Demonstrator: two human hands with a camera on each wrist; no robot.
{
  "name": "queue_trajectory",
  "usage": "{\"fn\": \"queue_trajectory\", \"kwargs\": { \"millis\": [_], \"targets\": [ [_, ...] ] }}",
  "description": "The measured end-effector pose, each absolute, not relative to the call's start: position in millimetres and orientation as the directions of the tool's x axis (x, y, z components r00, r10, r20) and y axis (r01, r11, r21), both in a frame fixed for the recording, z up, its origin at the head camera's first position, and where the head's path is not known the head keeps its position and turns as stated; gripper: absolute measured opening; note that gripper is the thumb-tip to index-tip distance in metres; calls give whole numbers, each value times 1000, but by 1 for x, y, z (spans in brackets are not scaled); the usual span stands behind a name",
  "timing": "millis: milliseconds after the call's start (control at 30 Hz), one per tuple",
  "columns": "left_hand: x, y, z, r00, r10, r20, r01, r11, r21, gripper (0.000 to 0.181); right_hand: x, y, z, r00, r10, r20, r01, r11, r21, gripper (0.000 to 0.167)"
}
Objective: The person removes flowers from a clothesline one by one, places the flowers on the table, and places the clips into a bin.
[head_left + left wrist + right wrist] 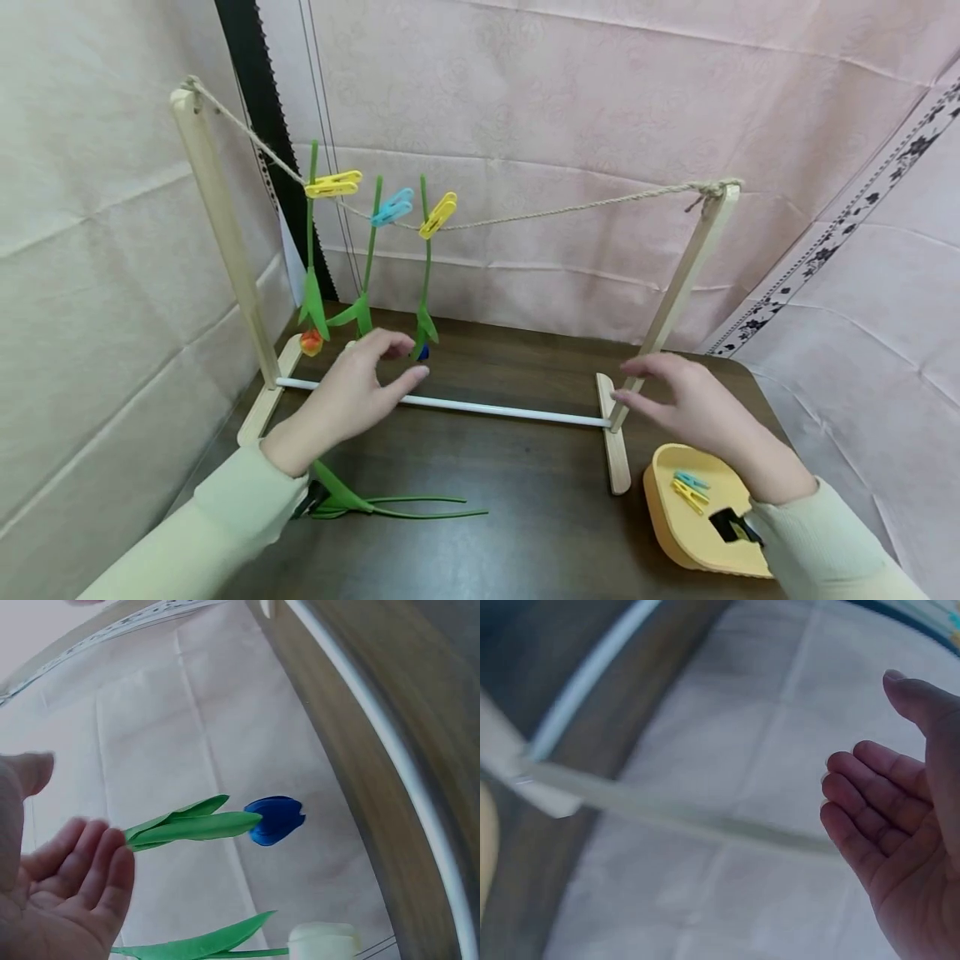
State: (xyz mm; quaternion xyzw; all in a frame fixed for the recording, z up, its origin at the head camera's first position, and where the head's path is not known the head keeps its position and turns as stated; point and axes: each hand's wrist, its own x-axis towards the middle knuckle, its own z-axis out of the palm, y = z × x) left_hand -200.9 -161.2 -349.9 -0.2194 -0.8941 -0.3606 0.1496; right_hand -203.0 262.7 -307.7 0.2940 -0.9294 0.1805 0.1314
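Okay, we have a wooden rack [227, 237] with three tulips clipped upside down on its rope [555, 215], toward its left post: orange-red tulip [311, 342] outermost, pale tulip [324, 942] next, blue tulip [276, 820] innermost. Pegs in that order: yellow peg [333, 184], light-blue peg [392, 207], second yellow peg [438, 215]. Left hand [360, 383] is below the rack's rope by the blue tulip, thumb spread from the fingers, which sit side by side, slightly bent; we can't tell if they touch its leaf. Right hand [690, 404] is by the rack's right post [686, 275], thumb apart, fingers together, loosely bent; post contact, we can't tell. Green stems [427, 513] lie on the table [525, 533] in front of the rack; yellow tray [723, 492] near its right foot [618, 462], pegs inside
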Motion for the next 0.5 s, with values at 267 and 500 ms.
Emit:
{"fn": "queue_trajectory", "kwargs": {
  "millis": [267,500],
  "targets": [
    [-219,-155,-336,-821,147,552,537,528,658,38,-214,220,-252,-691,-545,474,-698,674,-243,31],
    [-230,-148,-333,-798,82,596,558,473,682,37,-223,182,-220,-541,-553,633,-805,558,-200,33]
  ]
}}
